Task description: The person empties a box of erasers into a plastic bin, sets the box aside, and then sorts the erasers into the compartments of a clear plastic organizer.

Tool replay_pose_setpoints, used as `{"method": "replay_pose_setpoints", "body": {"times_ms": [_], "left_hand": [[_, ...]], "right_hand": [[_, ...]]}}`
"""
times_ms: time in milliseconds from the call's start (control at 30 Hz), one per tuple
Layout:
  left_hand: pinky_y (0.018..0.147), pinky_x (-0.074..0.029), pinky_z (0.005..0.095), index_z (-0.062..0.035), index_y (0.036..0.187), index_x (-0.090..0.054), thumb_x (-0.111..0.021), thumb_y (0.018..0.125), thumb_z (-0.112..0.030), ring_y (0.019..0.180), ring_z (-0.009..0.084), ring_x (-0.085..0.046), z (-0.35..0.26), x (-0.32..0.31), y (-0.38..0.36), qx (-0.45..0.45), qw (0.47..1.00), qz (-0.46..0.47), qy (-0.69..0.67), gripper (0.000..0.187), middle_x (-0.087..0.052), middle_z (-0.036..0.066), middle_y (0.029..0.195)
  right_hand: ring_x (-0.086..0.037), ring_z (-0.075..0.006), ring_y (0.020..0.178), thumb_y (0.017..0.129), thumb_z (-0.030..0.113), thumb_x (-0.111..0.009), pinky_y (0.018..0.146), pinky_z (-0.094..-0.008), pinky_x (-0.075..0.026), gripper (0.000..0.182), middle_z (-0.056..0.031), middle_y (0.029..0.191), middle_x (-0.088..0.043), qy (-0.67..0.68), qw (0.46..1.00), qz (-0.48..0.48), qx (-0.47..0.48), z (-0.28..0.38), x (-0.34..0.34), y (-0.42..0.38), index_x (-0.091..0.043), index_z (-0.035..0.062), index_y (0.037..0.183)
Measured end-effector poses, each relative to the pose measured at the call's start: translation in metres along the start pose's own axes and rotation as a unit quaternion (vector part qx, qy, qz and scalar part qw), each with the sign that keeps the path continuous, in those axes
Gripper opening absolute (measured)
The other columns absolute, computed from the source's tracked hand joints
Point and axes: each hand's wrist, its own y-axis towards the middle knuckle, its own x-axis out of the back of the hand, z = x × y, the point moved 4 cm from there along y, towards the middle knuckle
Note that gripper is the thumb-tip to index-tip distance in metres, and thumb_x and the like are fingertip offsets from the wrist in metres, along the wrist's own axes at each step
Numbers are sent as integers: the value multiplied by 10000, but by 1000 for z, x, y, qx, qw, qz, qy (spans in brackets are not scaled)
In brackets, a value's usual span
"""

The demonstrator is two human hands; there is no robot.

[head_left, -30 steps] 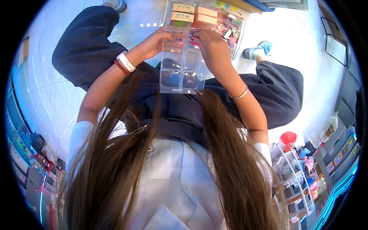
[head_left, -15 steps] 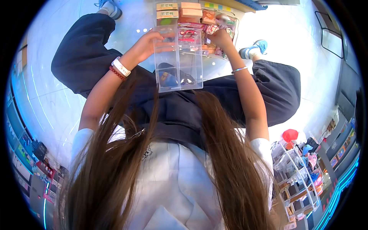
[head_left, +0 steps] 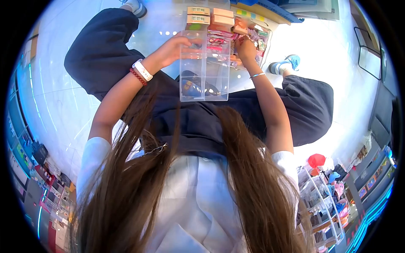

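Note:
A clear plastic box point(head_left: 204, 80) with a divider down its middle stands over my lap. My left hand point(head_left: 177, 49) grips its upper left side, fingers seen through the clear wall. At the box's upper right, my right hand point(head_left: 246, 48) is closed among small packets in a clear tray point(head_left: 268, 47); what its fingers hold is too small to make out. Pink packets point(head_left: 218, 41) lie beyond the box's top edge. Farther up are small green-and-cream boxes point(head_left: 198, 19) and peach-coloured boxes point(head_left: 222, 19).
Blue and cardboard-coloured containers point(head_left: 270, 12) lie at the top. At the lower right stands a white rack point(head_left: 325, 202) with assorted goods and a red item point(head_left: 317, 160). A black metal frame point(head_left: 368, 52) is at the upper right. Shelves line the left edge.
The view has shifted, so the box and goods appear farther right. My right hand has moved slightly among the packets. My left hand keeps its grip on the box.

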Motion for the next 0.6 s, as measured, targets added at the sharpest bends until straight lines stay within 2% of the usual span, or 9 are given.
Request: {"method": "replay_pose_setpoints", "body": {"times_ms": [167,267,333,467,533,567,600], "left_hand": [[909,-480,436,-22,1256,-394,-488,778,-54,1084,340,-573,-1,1,1,3,1000,-11,-1,488,-526,161,1242],[902,-484,442,-20,1259,-391,-484,778,-51,1083,346,-571,-1,0,2,7,1000,-11,-5,491,-525,162,1243],[898,-487,446,-19,1259,-391,-483,778,-48,1078,347,-572,-1,-3,2,3,1000,-22,5,491,-527,163,1236],[899,-488,454,-16,1255,-392,-479,780,-44,1070,343,-574,1,3,5,4,1000,-23,5,484,-528,160,1229],[904,-488,454,-9,1251,-386,-477,782,-42,1061,341,-578,2,3,6,6,1000,-12,-2,478,-525,162,1227],[904,-488,454,-9,1251,-386,-477,782,-42,1061,341,-578,3,3,7,6,1000,-11,-2,478,-525,162,1227],[904,-490,451,-4,1252,-379,-476,784,-42,1065,343,-576,2,3,6,5,1000,-11,-3,480,-519,166,1233]], "right_hand": [[-647,-330,774,824,313,-578,680,-437,-509,287,-155,799,-663,-27,1000,9,7,-2,-5,4,-619,33,872],[-641,-336,743,817,282,-583,662,-435,-501,273,-180,746,-648,-7,998,12,59,-11,-21,14,-616,12,831],[-631,-351,705,806,231,-586,636,-433,-493,238,-202,708,-633,64,993,13,99,-9,-20,12,-615,-5,817],[-625,-364,685,793,187,-588,622,-431,-493,209,-209,714,-634,88,987,31,132,6,-21,3,-616,-16,836],[-623,-379,738,813,214,-560,692,-453,-496,205,-209,769,-640,91,984,50,144,17,-21,-6,-623,19,827],[-626,-375,736,828,212,-543,691,-455,-496,203,-201,780,-641,75,980,88,164,24,-22,-13,-612,22,839],[-629,-379,739,846,220,-528,690,-464,-495,208,-202,778,-640,57,973,49,219,34,-14,-23,-599,25,840]]}}
